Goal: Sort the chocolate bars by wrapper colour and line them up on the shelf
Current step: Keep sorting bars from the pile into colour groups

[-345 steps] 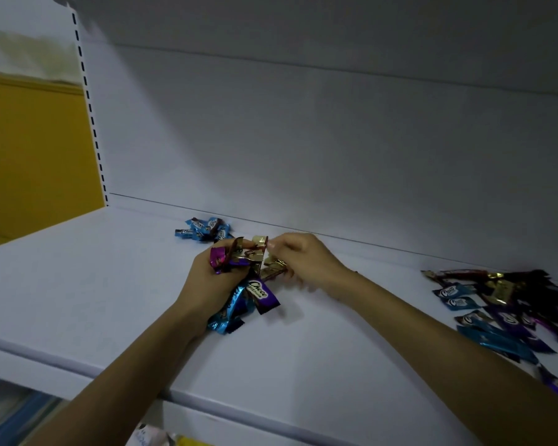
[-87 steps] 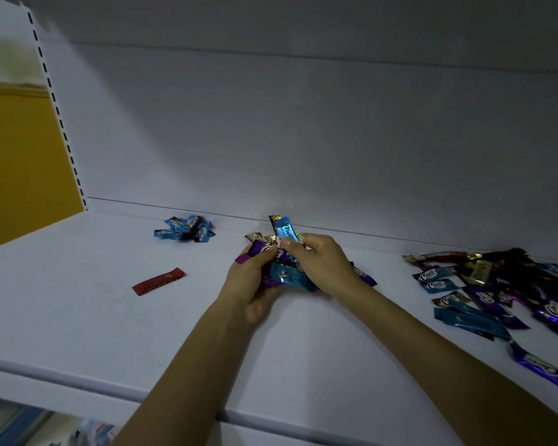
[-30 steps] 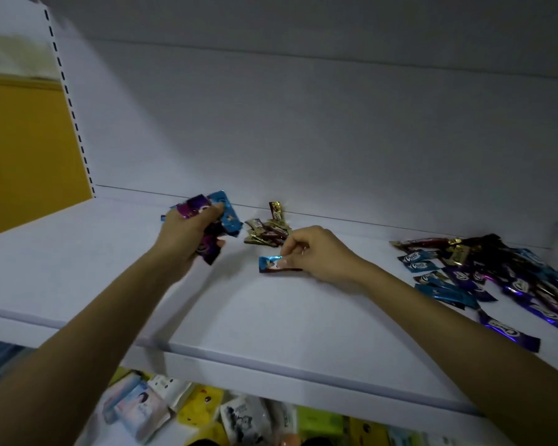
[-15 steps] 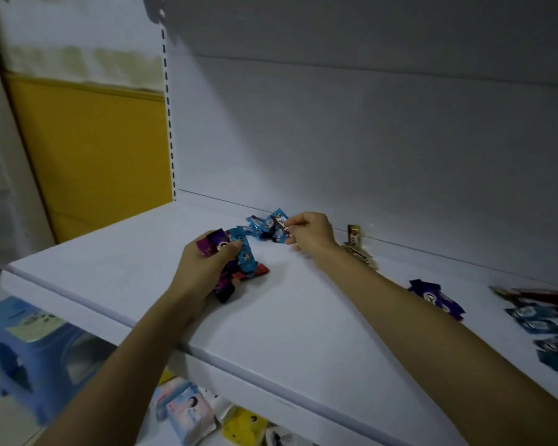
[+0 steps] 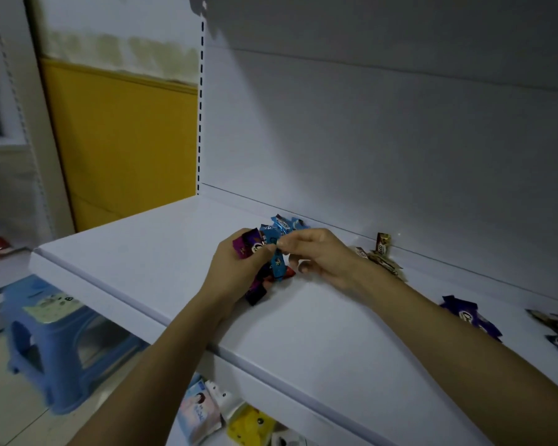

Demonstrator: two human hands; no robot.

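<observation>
The left hand (image 5: 236, 272) has its fingers curled tight around a bunch of chocolate bars (image 5: 249, 245) in purple, blue and red wrappers, low over the white shelf (image 5: 136, 252). The right hand (image 5: 322, 255) pinches one blue bar (image 5: 277, 265) in that bunch with its thumb and first finger. At 12 o'clock from the hands, a little heap of blue bars (image 5: 287, 224) sits by the back wall. At 3 o'clock lie brown and gold bars (image 5: 382, 257), and further along, purple bars (image 5: 464, 312)
</observation>
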